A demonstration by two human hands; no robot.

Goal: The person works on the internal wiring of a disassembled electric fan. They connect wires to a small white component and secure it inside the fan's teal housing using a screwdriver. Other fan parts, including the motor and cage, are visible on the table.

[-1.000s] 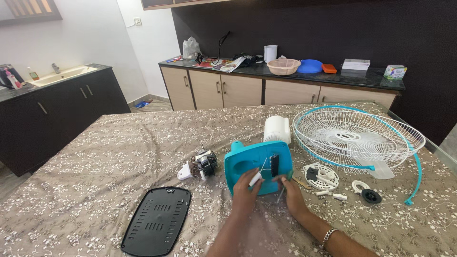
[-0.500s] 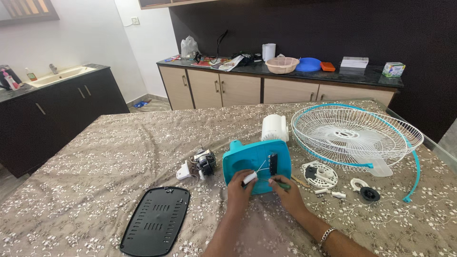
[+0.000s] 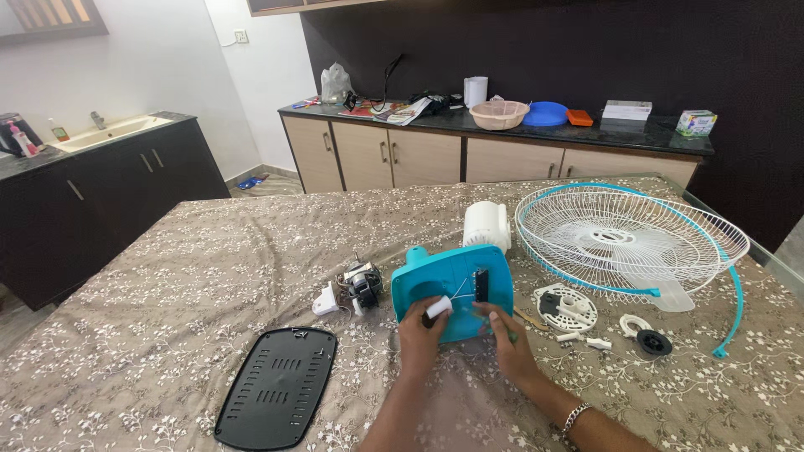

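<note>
As I scan from the left edge of the patterned tablecloth (image 3: pixel 151 318), I first meet a black vented cover plate (image 3: pixel 275 398) lying flat near the front, then a small fan motor (image 3: pixel 362 285) with a white fitting beside it. Next comes my left hand (image 3: pixel 420 335), its fingers pinched around a small white block (image 3: pixel 439 308) that trails thin white wires up to the teal fan housing (image 3: pixel 448 280). That housing lies on the cloth in the middle of the table, directly ahead of both hands. My right hand (image 3: pixel 507 341) rests against its lower right edge, fingers curled around a thin tool; I cannot tell what kind. A white cylindrical part (image 3: pixel 487 224) stands just behind the housing. Further right lie a white round bracket (image 3: pixel 567 307), a few small white bits and a black knob (image 3: pixel 653 341). Farthest right sits the white wire fan guard (image 3: pixel 630 238) with its teal rim.
</note>
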